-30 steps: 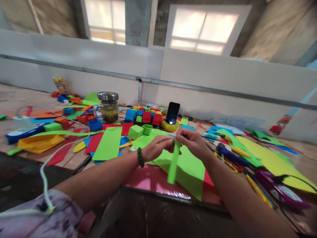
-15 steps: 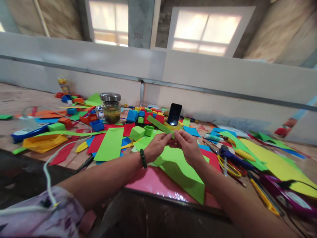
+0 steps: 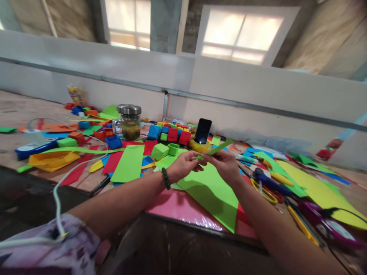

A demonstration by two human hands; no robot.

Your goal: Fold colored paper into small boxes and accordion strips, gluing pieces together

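Observation:
A narrow light-green paper strip (image 3: 220,147) is held over the worktable, its free end pointing up and to the right. My left hand (image 3: 185,166) pinches its near end, and my right hand (image 3: 225,165) grips it farther along; fingers hide part of the strip. Below both hands lies a large green sheet (image 3: 213,198), on top of a shiny pink board (image 3: 174,208). Just beyond my left hand sit a closed green paper cube (image 3: 159,151) and a small open green box (image 3: 173,149).
A phone (image 3: 203,130) leans upright on a yellow roll (image 3: 198,146). Small coloured boxes (image 3: 172,134) cluster behind, beside a lidded glass mug (image 3: 130,124). At right lie a blue-handled tool (image 3: 271,181), a yellow cutter (image 3: 302,225) and a purple glue gun (image 3: 329,225). A white cable (image 3: 57,202) crosses at left.
The green strip has swung from pointing up-left to pointing up-right. My right hand has moved slightly right and now grips along the strip, while my left hand stays near its end.

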